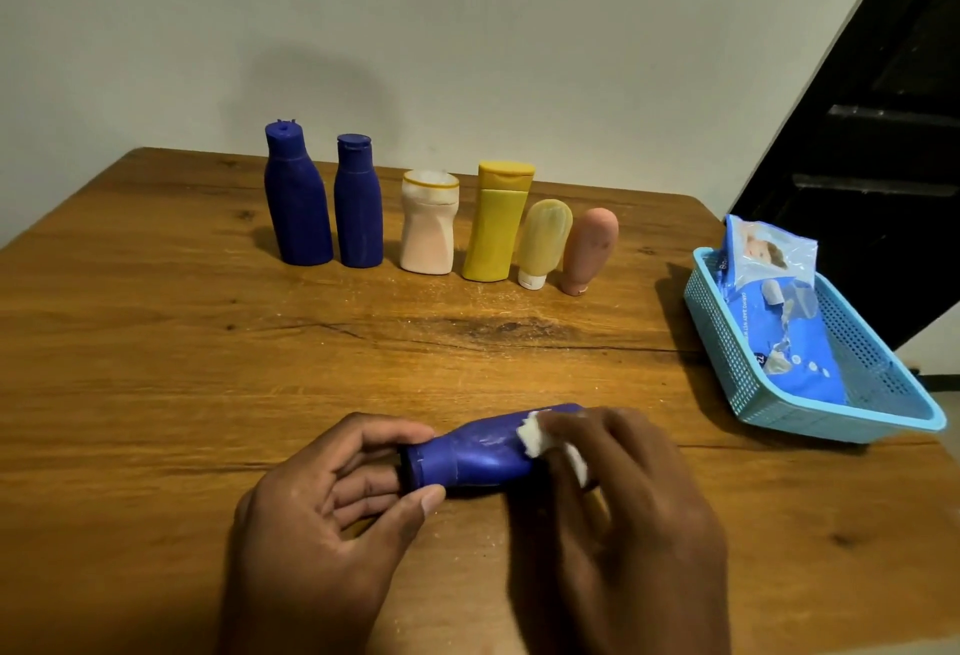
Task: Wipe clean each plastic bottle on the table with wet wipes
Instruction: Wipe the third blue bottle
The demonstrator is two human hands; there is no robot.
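A blue plastic bottle (pixel 475 457) lies on its side near the front of the wooden table (pixel 156 332), cap end pointing left. My left hand (pixel 332 509) grips its cap end between thumb and fingers. My right hand (pixel 618 514) holds a white wet wipe (pixel 535 438) and presses it on the bottle's body; the hand is blurred. At the back stands a row: two blue bottles (pixel 297 197) (pixel 358 204), a pale pink bottle (pixel 429 223), a yellow bottle (pixel 496 223), a small yellowish tube (pixel 543 241) and a pinkish tube (pixel 589 249).
A light blue plastic basket (pixel 810 410) sits at the table's right edge with a blue pack of wet wipes (pixel 779 311) in it. A dark staircase (pixel 883 145) rises behind it at the right. A plain wall runs behind the table.
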